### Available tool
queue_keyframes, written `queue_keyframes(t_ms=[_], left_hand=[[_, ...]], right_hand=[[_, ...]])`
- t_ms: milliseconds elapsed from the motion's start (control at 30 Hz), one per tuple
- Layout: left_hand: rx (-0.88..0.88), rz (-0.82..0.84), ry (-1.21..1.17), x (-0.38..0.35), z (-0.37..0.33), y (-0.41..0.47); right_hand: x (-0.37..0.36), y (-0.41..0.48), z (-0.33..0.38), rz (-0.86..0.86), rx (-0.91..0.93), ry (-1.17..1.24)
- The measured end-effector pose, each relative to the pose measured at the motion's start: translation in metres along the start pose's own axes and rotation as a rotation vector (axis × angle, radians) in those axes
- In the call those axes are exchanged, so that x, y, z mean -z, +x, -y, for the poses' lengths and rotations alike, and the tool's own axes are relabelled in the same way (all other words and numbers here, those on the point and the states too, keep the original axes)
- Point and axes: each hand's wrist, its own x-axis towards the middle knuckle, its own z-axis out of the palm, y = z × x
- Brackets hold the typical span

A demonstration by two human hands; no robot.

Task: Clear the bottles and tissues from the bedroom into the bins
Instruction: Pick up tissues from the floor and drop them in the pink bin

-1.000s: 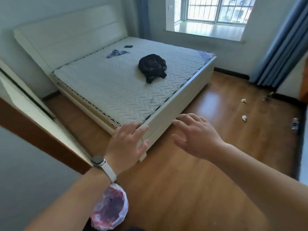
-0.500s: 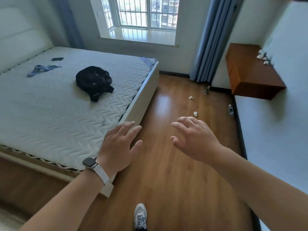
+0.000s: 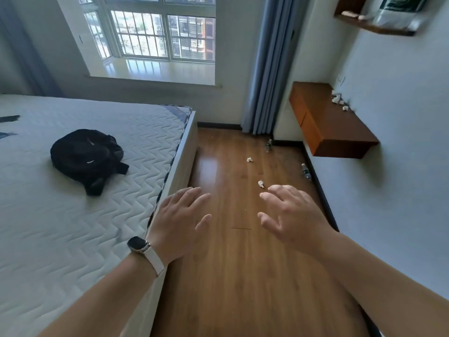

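Hands both out front, nothing in either. Left hand (image 3: 179, 221), smartwatch (image 3: 139, 243) on its wrist, hangs over the near corner of the bed (image 3: 85, 227); its fingers (image 3: 194, 197) are spread wide and flat. Right hand (image 3: 294, 216) is over the wood floor (image 3: 230, 276), its fingers (image 3: 279, 190) wide too, slightly curled.

Task items all far of the hands, none touched yet:
- near tissue wad (image 3: 261, 183) on floor, just beyond right fingertips in view, but prob. well below them
- far tissue wad (image 3: 249, 160), mid floor
- bottle by curtain (image 3: 268, 145), at the foot of the blue curtain (image 3: 269, 69); upright or tilted, can't tell
- bottle by skirting (image 3: 306, 171), lying along the right wall
- small tissue cluster (image 3: 339, 100) on the wall-hung wooden cabinet (image 3: 332, 125), far right, against the wall

No bins in view.

Non-task: black backpack (image 3: 86, 158) on mattress; leave it.

Judged stage: approach only, no pickup begun.

Risks:
- Wads are light & small; a hurried, flat-handed grab could push one away or pinch only a scrap.
- Skirting bottle is round and on its side, so a knock could roll it along the wall.
- Cabinet tissues sit higher than floor litter; easy to miss if eyes stay down.
- Bed corner close on left; could clip it w/ leg going forward.
- W/ bins out of sight, overloading both hands invites drops en route.
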Motion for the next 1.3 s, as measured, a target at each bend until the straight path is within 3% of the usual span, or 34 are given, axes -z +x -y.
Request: queue_keyframes(t_ms=[233, 700, 1067, 1300], left_hand=[[-0.046, 0.035, 0.006, -0.040, 0.026, 0.076], [-0.031, 0.082, 0.107, -0.093, 0.043, 0.292], [-0.071, 0.103, 0.032, -0.152, 0.080, 0.410], [-0.187, 0.130, -0.054, -0.208, 0.135, 0.514]], right_hand=[[-0.030, 0.064, -0.044, 0.023, -0.030, 0.039], [-0.076, 0.255, -0.177, -0.086, 0.098, 0.094], [-0.107, 0.351, -0.245, -0.045, -0.016, 0.074], [-0.127, 0.434, -0.272, 0.003, -0.137, -0.021]])
